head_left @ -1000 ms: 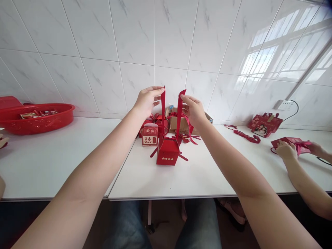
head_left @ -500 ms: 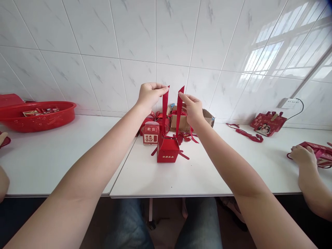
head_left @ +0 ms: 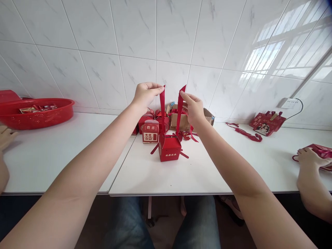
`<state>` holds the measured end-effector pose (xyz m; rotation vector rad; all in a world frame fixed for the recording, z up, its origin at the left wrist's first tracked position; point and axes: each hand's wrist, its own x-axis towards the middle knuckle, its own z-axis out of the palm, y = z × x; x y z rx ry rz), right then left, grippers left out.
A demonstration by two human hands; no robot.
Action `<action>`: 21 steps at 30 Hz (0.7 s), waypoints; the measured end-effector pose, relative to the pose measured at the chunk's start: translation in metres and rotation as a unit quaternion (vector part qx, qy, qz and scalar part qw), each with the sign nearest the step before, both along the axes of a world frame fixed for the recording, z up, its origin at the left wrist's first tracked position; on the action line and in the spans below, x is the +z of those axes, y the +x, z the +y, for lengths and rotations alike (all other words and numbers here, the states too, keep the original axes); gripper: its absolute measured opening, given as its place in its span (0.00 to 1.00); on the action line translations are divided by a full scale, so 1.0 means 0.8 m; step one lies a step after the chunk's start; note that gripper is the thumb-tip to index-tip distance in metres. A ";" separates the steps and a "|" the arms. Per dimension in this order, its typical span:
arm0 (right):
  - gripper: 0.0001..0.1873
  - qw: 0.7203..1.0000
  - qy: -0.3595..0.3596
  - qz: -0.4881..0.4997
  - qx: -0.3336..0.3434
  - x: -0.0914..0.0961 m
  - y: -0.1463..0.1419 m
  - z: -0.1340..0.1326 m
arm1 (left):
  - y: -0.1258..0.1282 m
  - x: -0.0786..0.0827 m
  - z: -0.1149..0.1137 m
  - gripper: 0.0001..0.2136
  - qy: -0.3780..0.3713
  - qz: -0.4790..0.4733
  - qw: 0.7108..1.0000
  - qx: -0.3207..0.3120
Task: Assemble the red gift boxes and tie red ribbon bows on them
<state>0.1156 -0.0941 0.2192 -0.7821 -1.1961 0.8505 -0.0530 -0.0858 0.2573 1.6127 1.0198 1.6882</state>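
A small red gift box (head_left: 169, 151) with gold lettering stands on the white table (head_left: 181, 173) in front of me. Two red ribbon ends rise straight up from it. My left hand (head_left: 145, 93) pinches the top of the left ribbon end (head_left: 162, 110). My right hand (head_left: 193, 108) pinches the top of the right ribbon end (head_left: 179, 110). Both hands are held up above the box, close together, with the ribbon taut between them and the box.
Behind the box stand a white-topped red box (head_left: 150, 132), more red boxes and a brown carton (head_left: 181, 119). A red basket (head_left: 33, 112) sits far left. Another person's hand (head_left: 310, 157) holds a red bag at right; another hand (head_left: 6, 136) shows at left. Loose ribbon (head_left: 246, 134) lies right.
My hands have stayed raised with the ribbon ends, drifting slightly. The person's hands at right moved further right with the red bag. A hand at left came onto the table.
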 end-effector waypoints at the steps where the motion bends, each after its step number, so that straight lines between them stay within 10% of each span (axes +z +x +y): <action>1: 0.11 1.000 0.002 -0.001 0.003 0.000 0.001 0.001 | -0.001 0.000 0.001 0.04 0.000 -0.001 1.000 0.000; 14: 0.10 0.996 0.002 -0.075 0.056 0.010 -0.003 0.014 | 0.016 0.009 0.000 0.02 0.020 0.075 0.988 -0.135; 21: 0.10 0.973 0.043 -0.137 0.181 0.017 0.011 0.010 | 0.028 0.019 0.001 0.05 0.035 0.092 0.993 -0.070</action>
